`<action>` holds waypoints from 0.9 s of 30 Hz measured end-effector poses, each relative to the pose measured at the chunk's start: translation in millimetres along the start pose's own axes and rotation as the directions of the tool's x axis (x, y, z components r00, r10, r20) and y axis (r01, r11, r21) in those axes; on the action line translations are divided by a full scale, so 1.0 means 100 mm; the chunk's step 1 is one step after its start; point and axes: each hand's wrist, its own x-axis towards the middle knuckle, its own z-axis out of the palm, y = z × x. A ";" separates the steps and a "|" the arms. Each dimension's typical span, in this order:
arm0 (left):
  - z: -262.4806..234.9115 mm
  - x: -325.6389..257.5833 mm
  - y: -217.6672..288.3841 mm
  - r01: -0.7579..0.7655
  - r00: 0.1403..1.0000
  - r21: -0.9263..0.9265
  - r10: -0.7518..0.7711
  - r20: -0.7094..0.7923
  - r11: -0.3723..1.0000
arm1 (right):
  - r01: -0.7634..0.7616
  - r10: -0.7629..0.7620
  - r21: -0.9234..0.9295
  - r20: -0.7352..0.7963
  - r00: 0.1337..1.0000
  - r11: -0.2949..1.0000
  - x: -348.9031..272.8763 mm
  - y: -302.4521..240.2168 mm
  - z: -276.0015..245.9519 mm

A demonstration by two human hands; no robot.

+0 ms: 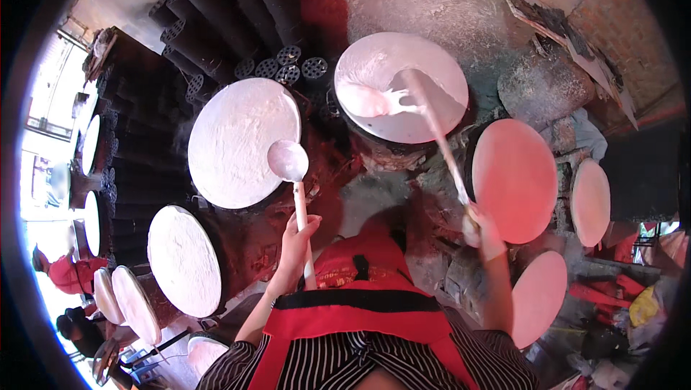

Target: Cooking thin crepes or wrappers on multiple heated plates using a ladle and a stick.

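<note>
My left hand (295, 242) is closed round the pale wooden handle of a ladle (288, 161). The ladle's whitish bowl hangs over the right edge of a round griddle (241, 131) coated with a white layer. My right hand (482, 233) grips a long-handled spreader (440, 131), partly smeared by motion. Its far end lies over another round griddle (450, 98) at the top middle. There, a pool of white batter (363, 101) sits left of the spreader, with ragged streaks toward it. A bare greyish arc of the griddle shows beside it.
More round coated griddles (186, 260) stand at the left, and others (515, 181) at the right. Stacked honeycomb coal briquettes (230, 8) fill the upper left. A drum-like container (543, 86) stands at the upper right under boards. Another person (68, 271) in red is at the far left.
</note>
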 end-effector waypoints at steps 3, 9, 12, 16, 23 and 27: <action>-0.29 -0.25 -0.11 0.114 0.985 -0.019 -0.116 -0.128 0.993 | 0.135 -0.196 0.286 0.198 0.960 0.949 0.73 0.38 1.02; -0.72 -0.90 -0.33 0.036 0.956 -0.109 -0.066 -0.287 0.993 | 0.371 -0.344 0.168 -0.167 0.924 0.913 2.90 0.27 3.08; -0.89 -1.11 -0.42 0.064 0.914 -0.061 -0.083 -0.396 0.996 | 0.340 -0.273 0.173 -0.322 0.907 0.924 3.22 0.24 3.41; -0.97 -1.17 -0.49 0.166 0.877 -0.153 -0.217 -0.429 0.974 | 0.296 -0.180 0.304 -0.356 0.917 0.906 2.88 0.58 3.25; -0.72 -0.87 -0.42 0.083 0.961 -0.160 -0.121 -0.247 0.984 | 0.296 -0.216 0.195 -0.348 0.912 0.935 1.87 0.77 2.38; -0.54 -0.85 -0.35 0.035 0.977 -0.085 -0.052 -0.205 0.996 | 0.278 -0.226 0.070 -0.412 0.883 0.958 1.58 0.28 1.92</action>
